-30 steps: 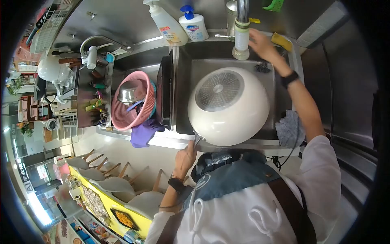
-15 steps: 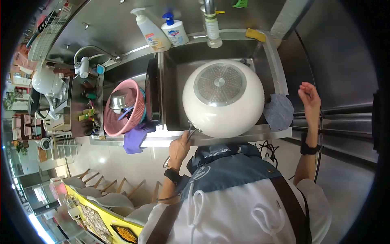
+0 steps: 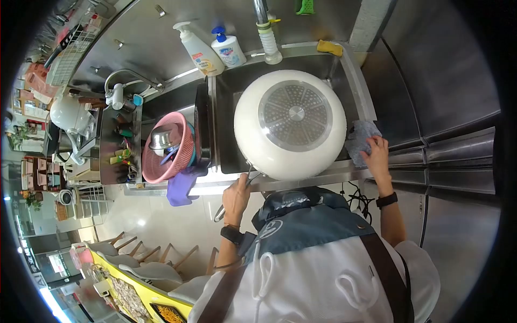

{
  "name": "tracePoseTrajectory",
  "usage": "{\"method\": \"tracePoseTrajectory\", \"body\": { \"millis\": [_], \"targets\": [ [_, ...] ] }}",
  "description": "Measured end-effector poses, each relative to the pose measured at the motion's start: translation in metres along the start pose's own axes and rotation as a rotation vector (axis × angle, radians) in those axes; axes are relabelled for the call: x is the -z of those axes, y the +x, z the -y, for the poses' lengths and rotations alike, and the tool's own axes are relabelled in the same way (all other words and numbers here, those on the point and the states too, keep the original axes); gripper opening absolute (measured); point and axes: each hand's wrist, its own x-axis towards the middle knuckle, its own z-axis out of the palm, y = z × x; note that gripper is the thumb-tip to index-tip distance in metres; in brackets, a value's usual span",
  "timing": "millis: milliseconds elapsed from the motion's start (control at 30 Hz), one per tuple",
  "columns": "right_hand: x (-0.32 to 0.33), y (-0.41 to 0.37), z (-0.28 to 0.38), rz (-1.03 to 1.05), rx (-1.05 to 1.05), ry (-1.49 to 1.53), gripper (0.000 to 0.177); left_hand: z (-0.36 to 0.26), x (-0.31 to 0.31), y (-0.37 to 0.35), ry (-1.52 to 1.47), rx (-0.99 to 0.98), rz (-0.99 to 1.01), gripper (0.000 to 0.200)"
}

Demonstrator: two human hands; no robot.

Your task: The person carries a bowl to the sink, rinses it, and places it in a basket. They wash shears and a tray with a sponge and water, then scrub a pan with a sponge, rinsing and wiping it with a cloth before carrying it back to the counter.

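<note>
A white pan lies upside down over the right sink basin, its round perforated metal base facing up. My left hand is wrapped around the pan's metal handle at the sink's front edge. On the right rim of the sink, my right hand has its fingers curled onto a grey cloth; the fingertips press into its right side.
In the left basin, a pink basket holds a metal bowl. A purple cloth hangs over the front edge. Behind stand two pump bottles, a faucet and a yellow sponge.
My right hand has come down and left from beside the sink onto the grey cloth. The pan has tilted slightly, its base shifting toward me. My left hand keeps its hold.
</note>
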Motion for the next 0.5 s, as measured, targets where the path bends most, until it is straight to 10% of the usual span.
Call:
{"method": "tracePoseTrajectory", "body": {
  "millis": [500],
  "targets": [
    [0.086,0.008,0.052,-0.344,-0.081,0.485,0.033,-0.031,-0.004,0.009,0.015,0.084,0.057,0.019]
  ]
}}
